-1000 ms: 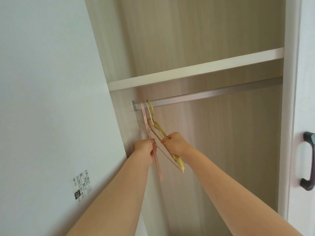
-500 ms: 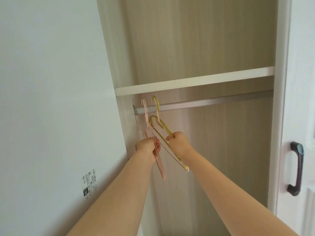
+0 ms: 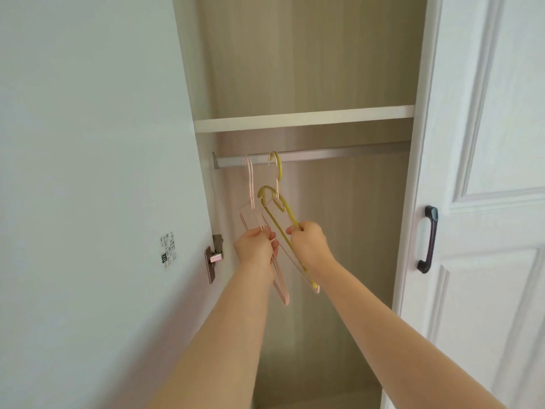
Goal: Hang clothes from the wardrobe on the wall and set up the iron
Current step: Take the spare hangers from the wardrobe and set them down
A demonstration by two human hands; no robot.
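Inside the open wardrobe a metal rail (image 3: 339, 156) runs under a white shelf (image 3: 303, 118). A pink hanger (image 3: 250, 184) hangs by its hook from the rail's left end, and my left hand (image 3: 256, 246) grips its lower wires. My right hand (image 3: 308, 243) grips a yellow hanger (image 3: 278, 208) whose hook is off the rail and sits below it. Another yellow hook (image 3: 277, 165) is still over the rail behind it. No clothes or iron are in view.
The wardrobe's left door (image 3: 88, 172) stands open, with a hinge (image 3: 215, 255) and a small sticker (image 3: 168, 249) on it. On the right is a white panelled door (image 3: 486, 202) with a dark handle (image 3: 427, 240). The wardrobe's wooden back wall (image 3: 339, 261) shows below the rail.
My right hand has lifted one yellow hanger off the rail and lowered it. My left hand has kept its grip on the pink hanger. The view has shifted, showing the hinge and more of the right door.
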